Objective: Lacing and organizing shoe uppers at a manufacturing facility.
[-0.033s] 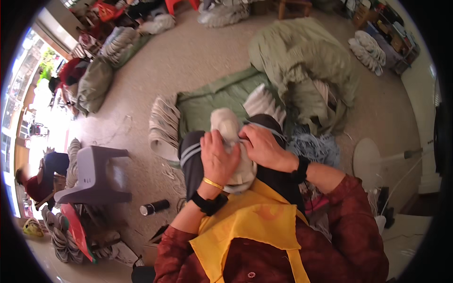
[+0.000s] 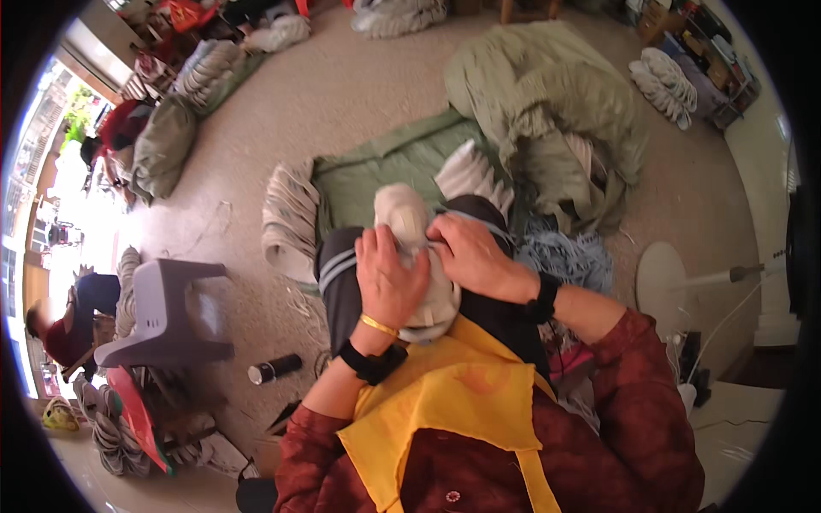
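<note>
A pale beige shoe (image 2: 400,214) rests lengthwise on my lap between my thighs, its rounded end pointing away from me. My left hand (image 2: 389,278) is closed over the shoe's left side, fingers curled at its opening. From the right, my right hand (image 2: 475,261) pinches at the same opening, where a thin pale-blue shoelace partly shows; the fingertips hide most of it. Blue-grey laces (image 2: 336,269) lie across both thighs. By my right knee is a tangled heap of light blue laces (image 2: 569,261). A yellow apron (image 2: 445,393) covers my lap below the shoe.
Nested rows of pale shoes (image 2: 289,214) and whiter shoes (image 2: 472,178) flank a green cloth (image 2: 368,184) ahead. Beyond it slumps a large olive sack (image 2: 547,94). At left are a grey plastic stool (image 2: 162,312), a dark bottle (image 2: 275,368) and a seated person (image 2: 64,333).
The whole view has shifted slightly, so the scene sits a little higher and further left. Both hands keep nearly the same hold at the shoe's opening.
</note>
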`<state>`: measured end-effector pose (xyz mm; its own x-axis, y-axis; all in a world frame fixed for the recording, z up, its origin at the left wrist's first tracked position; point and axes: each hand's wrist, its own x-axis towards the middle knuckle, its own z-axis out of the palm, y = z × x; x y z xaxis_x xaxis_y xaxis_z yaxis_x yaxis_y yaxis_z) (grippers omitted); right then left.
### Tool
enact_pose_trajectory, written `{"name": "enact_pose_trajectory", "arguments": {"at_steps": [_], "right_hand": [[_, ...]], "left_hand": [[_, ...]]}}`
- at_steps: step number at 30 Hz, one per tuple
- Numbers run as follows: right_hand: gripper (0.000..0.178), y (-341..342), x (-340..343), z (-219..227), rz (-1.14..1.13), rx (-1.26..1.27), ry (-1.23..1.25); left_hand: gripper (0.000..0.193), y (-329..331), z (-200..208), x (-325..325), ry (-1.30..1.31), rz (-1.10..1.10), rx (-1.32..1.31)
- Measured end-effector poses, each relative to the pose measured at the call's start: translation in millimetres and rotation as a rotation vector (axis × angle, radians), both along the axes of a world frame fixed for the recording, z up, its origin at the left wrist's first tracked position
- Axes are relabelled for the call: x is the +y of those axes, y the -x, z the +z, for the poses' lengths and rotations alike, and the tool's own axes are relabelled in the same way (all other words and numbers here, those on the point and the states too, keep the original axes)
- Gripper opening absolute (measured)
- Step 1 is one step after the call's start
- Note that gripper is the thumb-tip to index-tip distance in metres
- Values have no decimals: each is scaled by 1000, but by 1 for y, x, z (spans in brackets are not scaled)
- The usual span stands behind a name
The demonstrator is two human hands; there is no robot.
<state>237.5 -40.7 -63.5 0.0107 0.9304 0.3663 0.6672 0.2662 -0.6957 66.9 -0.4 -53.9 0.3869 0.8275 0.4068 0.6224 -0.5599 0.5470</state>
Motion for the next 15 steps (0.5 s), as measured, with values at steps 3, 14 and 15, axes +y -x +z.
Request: {"name": "enact_pose_trajectory", "arguments": {"at_steps": [3,14,15], "right_hand": [[14,-8,-1,-3,-6,-7,30],[14,-7,-17,4,-18,23,88],[14,-8,-15,5,-12,-6,84]], "left_hand": [[37,-7,-2,2,4,-42,-9],[41,-7,-2,-16,91,-11,22],[43,-8,-1,-15,98,-2,35]]}}
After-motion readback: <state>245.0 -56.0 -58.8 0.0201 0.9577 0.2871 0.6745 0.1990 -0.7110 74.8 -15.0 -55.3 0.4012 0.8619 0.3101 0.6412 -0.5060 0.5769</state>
